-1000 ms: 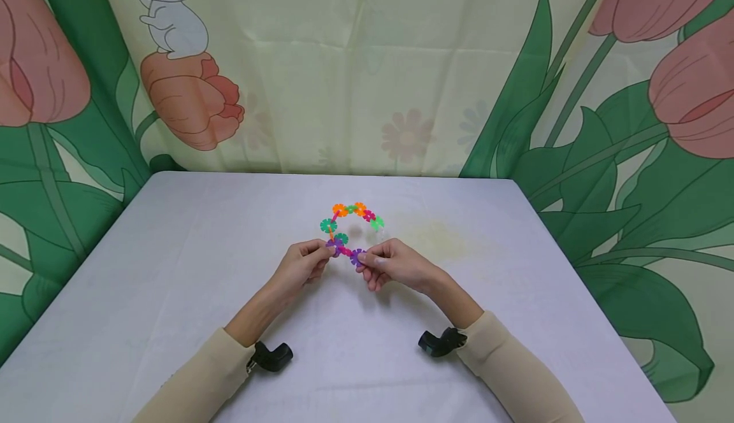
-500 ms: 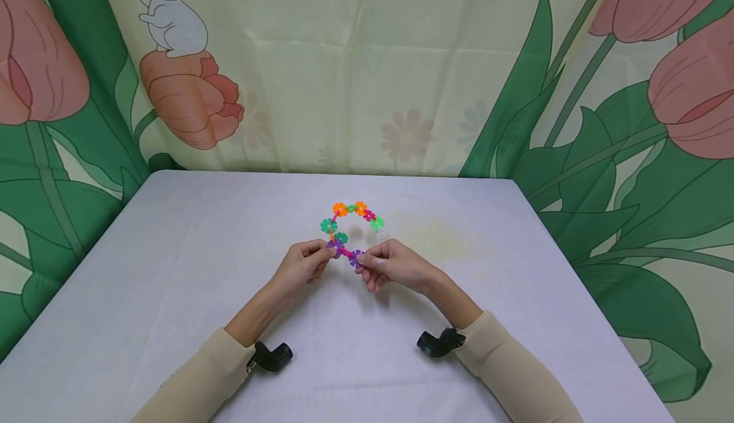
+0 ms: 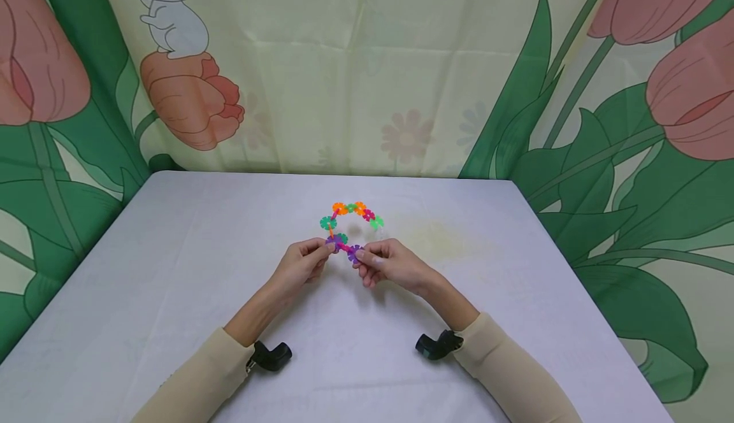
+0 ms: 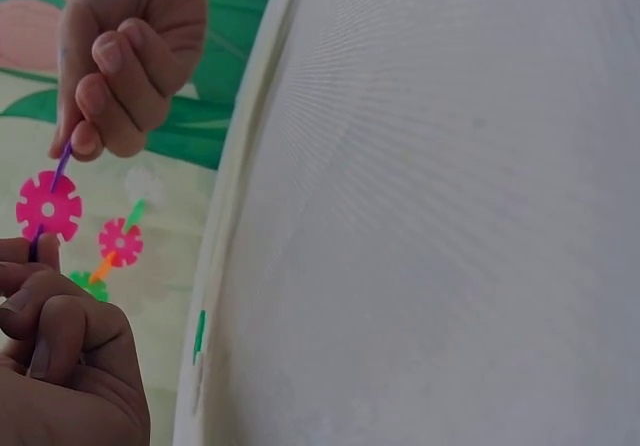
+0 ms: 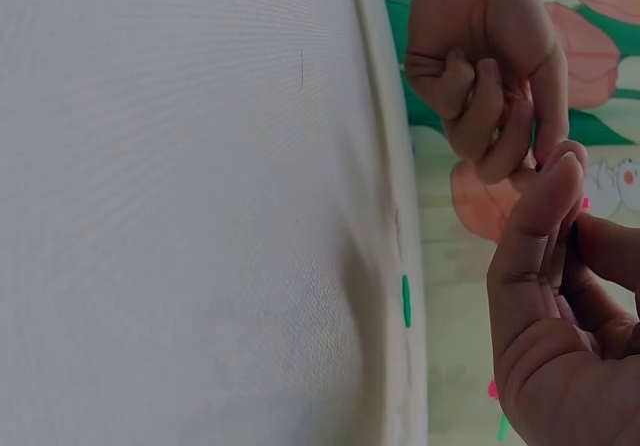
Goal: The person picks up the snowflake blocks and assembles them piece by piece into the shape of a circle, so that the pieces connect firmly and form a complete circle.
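Observation:
A chain of flower-shaped interlocking plastic discs [image 3: 351, 208], in orange, green, pink and purple, curves in an open loop above the table in the head view. My left hand [image 3: 301, 260] pinches a purple disc [image 3: 334, 241] of this chain between thumb and fingers. At the chain's near end, my right hand [image 3: 392, 262] pinches another purple disc [image 3: 354, 255]. Between the hands, a pink disc [image 4: 48, 208] joins the two purple ones, shown face-on in the left wrist view. A pale, see-through disc [image 4: 145, 183] hangs past a green one. Fingers hide most of the chain in the right wrist view.
A white cloth covers the table [image 3: 229, 372]. Behind it hangs a curtain [image 3: 355, 104] printed with tulips, a carrot and a white animal. Black wrist cameras [image 3: 272, 356] sit at both cuffs. A thin green sliver [image 5: 406, 301] shows along the table edge.
My right hand has shifted slightly up and left, and the purple disc it pinches has moved with it. The left hand is almost still, and the loop keeps nearly the same shape.

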Demonstrator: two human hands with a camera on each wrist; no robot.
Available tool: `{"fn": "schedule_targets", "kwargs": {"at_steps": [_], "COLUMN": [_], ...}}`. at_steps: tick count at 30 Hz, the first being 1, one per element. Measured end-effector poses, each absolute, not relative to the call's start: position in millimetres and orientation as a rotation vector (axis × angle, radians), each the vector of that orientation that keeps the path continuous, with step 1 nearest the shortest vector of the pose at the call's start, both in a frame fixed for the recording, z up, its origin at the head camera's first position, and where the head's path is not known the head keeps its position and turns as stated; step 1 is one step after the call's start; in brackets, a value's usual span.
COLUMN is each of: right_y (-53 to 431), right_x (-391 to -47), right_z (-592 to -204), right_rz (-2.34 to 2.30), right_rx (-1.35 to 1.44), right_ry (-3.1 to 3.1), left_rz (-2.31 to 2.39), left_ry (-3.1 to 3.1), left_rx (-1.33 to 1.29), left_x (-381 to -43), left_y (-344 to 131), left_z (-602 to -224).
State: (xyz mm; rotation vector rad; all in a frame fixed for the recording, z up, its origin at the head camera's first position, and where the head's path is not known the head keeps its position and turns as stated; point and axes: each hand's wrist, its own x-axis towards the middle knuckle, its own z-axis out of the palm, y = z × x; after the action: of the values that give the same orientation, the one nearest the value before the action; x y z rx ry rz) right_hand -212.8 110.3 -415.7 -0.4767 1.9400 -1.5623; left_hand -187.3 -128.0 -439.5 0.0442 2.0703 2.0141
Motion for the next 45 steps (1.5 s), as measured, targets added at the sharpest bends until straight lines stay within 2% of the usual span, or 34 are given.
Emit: {"fn": "schedule_targets", "kwargs": {"at_steps": [15, 35, 45], "right_y": [97.3, 87.8, 86.9], "right_x": [-206.6, -201.3, -216.9], "right_z": [-418.6, -422.5, -423.4], "right_rz": [-1.686, -1.648, -1.481], "right_rx": [-0.497, -0.54, -0.571], "right_ry": [1.965, 2.151, 2.293], "left_rz": [1.963, 2.057, 2.109], "left_ry": [2.081, 2.156, 2.167], "left_rx": [0.164, 0.13, 0.049], "left_x": [-183.1, -181.0, -186.0], "left_y": [-122.6, -119.9, -135.3], "left_z": [-438.8, -434.8, -427.6]}}
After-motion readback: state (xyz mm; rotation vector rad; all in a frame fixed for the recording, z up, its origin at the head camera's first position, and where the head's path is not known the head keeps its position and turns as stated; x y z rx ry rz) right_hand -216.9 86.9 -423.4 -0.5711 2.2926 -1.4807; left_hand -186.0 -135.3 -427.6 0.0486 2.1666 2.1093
